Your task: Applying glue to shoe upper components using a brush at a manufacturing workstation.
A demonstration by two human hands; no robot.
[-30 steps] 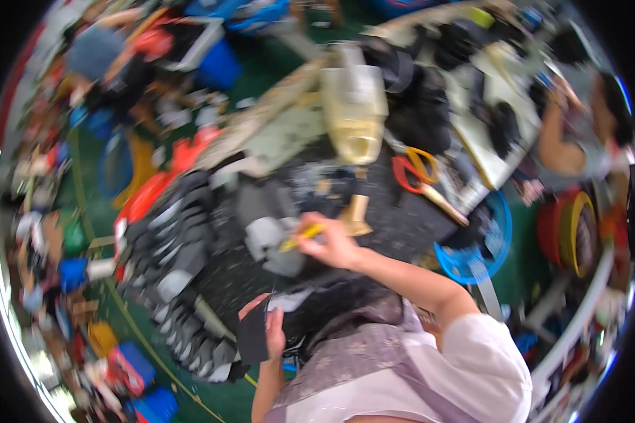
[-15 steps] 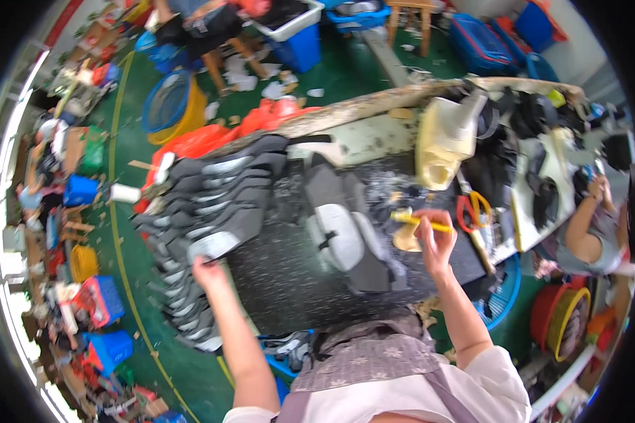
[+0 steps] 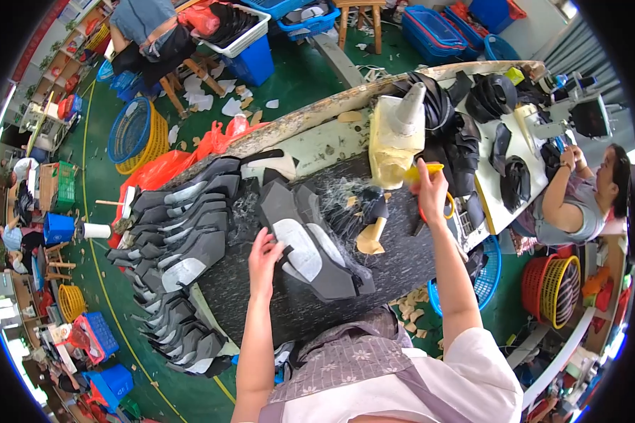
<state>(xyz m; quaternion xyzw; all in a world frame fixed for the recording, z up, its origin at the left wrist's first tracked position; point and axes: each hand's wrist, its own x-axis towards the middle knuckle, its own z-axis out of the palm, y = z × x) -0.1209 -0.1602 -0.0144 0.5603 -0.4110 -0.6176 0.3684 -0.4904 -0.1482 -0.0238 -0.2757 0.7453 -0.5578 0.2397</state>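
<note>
A grey sheet piece with a whitish oval patch (image 3: 296,247) lies on the black work board (image 3: 240,303), overlapping a similar piece on its right. My left hand (image 3: 263,257) is at its left edge, fingers apart, beside a small black tab; contact is unclear. My right hand (image 3: 430,190) grips a slim yellow tool (image 3: 423,171), its working end hidden, beside the mouth of a cut cream plastic jug (image 3: 396,141). Behind that wrist, scissors (image 3: 449,206) with red and orange handles are partly hidden. A tan scrap (image 3: 370,238) lies below the jug.
Overlapping grey pieces (image 3: 190,261) line the board's left side. Black parts (image 3: 490,99) crowd the far right of the table. A person (image 3: 571,190) works at the right. A blue basket (image 3: 490,275) stands below the table's right edge, and a yellow basket (image 3: 148,144) stands left.
My left hand has left the row of grey pieces and moved right to the patched piece. My right hand has carried the yellow tool up to the jug. The view has shifted.
</note>
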